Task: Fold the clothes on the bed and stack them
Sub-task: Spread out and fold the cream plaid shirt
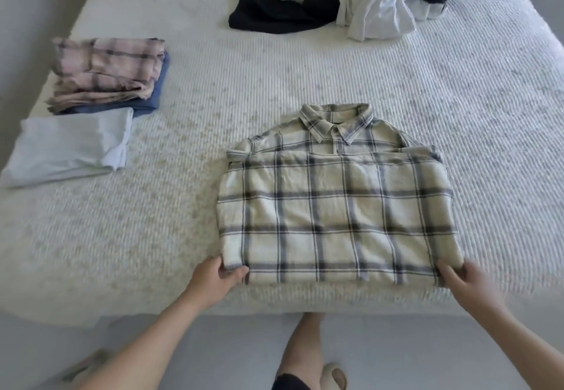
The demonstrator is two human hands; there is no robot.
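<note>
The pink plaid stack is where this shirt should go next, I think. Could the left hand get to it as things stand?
Probably yes. The left hand pinches the cream plaid shirt's near corner, and only bare bedspread lies between it and the pink plaid stack, though it must let go or carry the shirt.

A pale slide sandal (pixel 335 375) on a foot stands on the grey floor (pixel 396 353) below the bed's edge.

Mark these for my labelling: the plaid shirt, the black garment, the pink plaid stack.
plaid shirt (pixel 335 215), head view, middle of folded front.
black garment (pixel 274 11), head view, its middle.
pink plaid stack (pixel 106 69), head view, top piece.
</note>
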